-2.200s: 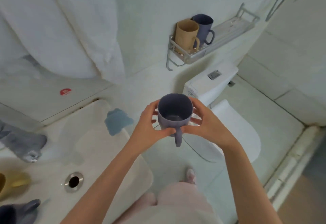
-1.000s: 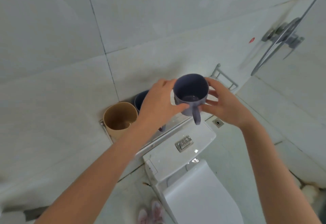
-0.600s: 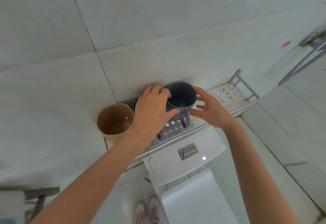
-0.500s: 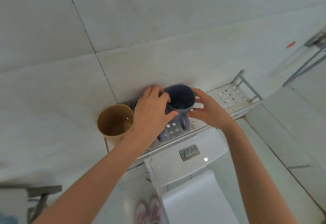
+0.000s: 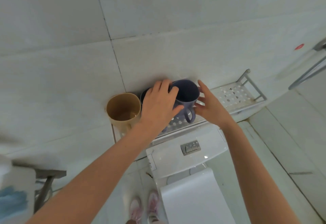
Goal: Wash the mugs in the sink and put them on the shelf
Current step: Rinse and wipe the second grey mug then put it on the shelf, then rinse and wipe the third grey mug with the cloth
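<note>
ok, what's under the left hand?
A dark blue mug: only a rim sliver shows beside the tan mug. The left hand, gripping the purple mug, covers the rest.

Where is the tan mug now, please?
In the head view, the tan mug stands at the left end of the shelf, just left of the left hand, which holds the purple mug.

Two purple mugs (image 5: 187,94), one tan mug (image 5: 123,107), one shelf (image 5: 234,94), one toilet (image 5: 176,158), two hands (image 5: 158,105), two shoes (image 5: 135,208).
</note>
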The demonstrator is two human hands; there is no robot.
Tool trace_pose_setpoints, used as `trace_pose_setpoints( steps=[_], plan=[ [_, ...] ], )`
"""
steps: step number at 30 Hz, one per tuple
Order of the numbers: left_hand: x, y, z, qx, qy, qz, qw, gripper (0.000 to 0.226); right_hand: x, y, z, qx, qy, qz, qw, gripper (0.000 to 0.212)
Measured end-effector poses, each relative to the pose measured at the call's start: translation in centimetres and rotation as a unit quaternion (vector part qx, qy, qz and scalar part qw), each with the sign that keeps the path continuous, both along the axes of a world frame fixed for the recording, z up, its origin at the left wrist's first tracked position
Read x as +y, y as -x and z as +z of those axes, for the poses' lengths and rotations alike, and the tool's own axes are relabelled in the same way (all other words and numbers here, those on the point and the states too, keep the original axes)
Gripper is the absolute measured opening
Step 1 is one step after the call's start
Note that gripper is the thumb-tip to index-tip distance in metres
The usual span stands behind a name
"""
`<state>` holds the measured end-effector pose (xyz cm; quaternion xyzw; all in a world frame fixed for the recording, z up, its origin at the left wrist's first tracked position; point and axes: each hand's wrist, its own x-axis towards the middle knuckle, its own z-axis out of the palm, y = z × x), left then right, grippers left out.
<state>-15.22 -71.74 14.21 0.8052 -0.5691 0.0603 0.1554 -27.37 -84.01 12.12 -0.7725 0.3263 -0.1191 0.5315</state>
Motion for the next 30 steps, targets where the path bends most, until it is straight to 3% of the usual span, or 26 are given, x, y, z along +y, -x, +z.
trace_pose_setpoints(
  steps=[3, 6, 11, 14, 16, 19, 22, 30],
  plan=[
    [1.9, -0.3, 1.0, 0.051, 0.053, 0.012, 0.997, 0.046, 1.5, 0.5, 0.9, 0.008, 0.097, -0.083, 0.992, 0.075],
    [5.6, -0.9, 2.7, 0.152, 0.145, 0.017, 0.978, 0.034, 4.8, 0.9, 3.2, -0.088, 0.143, -0.168, 0.971, 0.064],
    [16.9, -1.2, 3.3, 0.438, 0.251, 0.101, 0.857, 0.020, 14.1, 1.9, 5.5, -0.233, -0.022, -0.129, 0.964, 0.035],
    [25.7, -0.3, 1.1, 0.518, 0.277, 0.160, 0.793, 0.018, 21.3, 2.6, 3.5, -0.223, -0.120, -0.147, 0.956, 0.025],
    [31.8, 1.1, -0.8, 0.532, 0.283, 0.204, 0.771, 0.018, 26.2, 3.3, 1.7, -0.192, -0.156, -0.153, 0.957, 0.027],
    [40.9, 4.0, -3.8, 0.522, 0.229, 0.260, 0.780, 0.023, 33.0, 4.7, -0.9, -0.135, -0.164, -0.133, 0.968, 0.028],
    [48.4, 6.6, -5.7, 0.552, 0.185, 0.294, 0.758, 0.020, 38.9, 6.1, -2.9, -0.081, -0.150, -0.116, 0.978, 0.031],
    [59.2, 10.9, -7.3, 0.566, 0.205, 0.379, 0.703, 0.032, 49.1, 8.7, -4.8, 0.007, -0.173, -0.072, 0.982, 0.034]
  ],
)
